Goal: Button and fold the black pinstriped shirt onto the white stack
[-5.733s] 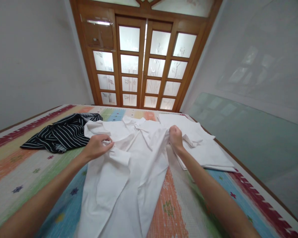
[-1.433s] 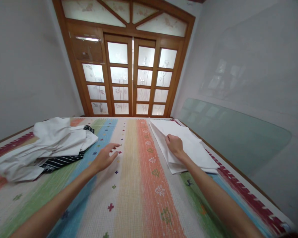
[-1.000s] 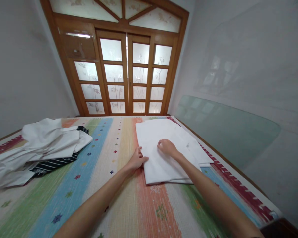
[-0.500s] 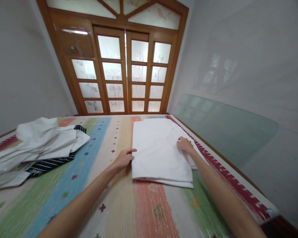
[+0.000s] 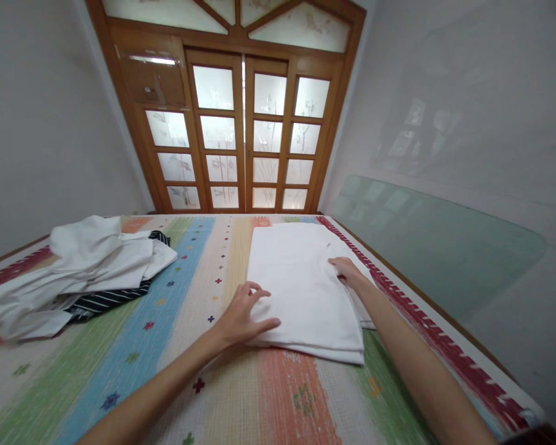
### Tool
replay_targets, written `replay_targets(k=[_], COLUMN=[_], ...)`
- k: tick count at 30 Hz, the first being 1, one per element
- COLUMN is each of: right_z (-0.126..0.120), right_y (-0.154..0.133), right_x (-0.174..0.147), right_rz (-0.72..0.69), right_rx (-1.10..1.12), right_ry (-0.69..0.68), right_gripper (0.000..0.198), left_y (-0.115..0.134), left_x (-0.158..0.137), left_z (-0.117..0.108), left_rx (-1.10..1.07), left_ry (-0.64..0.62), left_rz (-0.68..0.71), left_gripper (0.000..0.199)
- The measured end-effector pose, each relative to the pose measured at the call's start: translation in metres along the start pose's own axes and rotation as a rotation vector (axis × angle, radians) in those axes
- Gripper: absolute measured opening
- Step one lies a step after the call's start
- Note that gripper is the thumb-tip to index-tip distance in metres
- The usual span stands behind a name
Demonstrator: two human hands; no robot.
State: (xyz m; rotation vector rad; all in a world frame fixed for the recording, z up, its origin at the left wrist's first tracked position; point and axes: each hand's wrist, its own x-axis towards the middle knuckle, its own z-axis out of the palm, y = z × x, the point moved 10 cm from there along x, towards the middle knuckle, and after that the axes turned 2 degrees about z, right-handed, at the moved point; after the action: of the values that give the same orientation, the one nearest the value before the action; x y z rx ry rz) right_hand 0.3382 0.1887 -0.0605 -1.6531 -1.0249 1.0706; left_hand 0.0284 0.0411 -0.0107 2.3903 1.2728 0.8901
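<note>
A folded white garment point(image 5: 301, 290) lies flat on the striped bedspread point(image 5: 204, 383) in front of me, its layers showing along the near edge. My left hand point(image 5: 246, 312) is over its near left corner, thumb and fingers spread apart and nothing gripped between them. At the garment's right side, my right hand point(image 5: 347, 272) has its fingers closed on the cloth edge. Part of the fabric sticks out to the right beneath my right wrist. Which kind of garment it is cannot be told from the folds.
On the left side of the bed is a crumpled heap of white clothes point(image 5: 102, 259) with a black-and-white striped cloth point(image 5: 106, 301) under it. A greenish panel point(image 5: 435, 228) stands along the right wall. Wooden doors with frosted panes point(image 5: 222, 133) rise beyond the bed.
My left hand has moved from the garment's left edge toward me, to its near left corner, and its fingers have spread. My right hand stays at the right side.
</note>
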Motion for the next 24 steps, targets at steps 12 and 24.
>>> replay_targets(k=[12,24], right_z=[0.01,0.011], right_y=[0.018,-0.005], right_x=[-0.015,-0.014], right_rz=[0.12,-0.177], right_rx=[0.237,0.13], right_ry=[-0.201,-0.18], right_gripper=[0.016,0.049], left_y=[0.054,0.087], left_x=[0.014,0.062], left_z=[0.064,0.085], left_rx=[0.385,0.43], left_ry=[-0.419,-0.277], left_rz=[0.405,0.245], left_gripper=[0.015,0.016])
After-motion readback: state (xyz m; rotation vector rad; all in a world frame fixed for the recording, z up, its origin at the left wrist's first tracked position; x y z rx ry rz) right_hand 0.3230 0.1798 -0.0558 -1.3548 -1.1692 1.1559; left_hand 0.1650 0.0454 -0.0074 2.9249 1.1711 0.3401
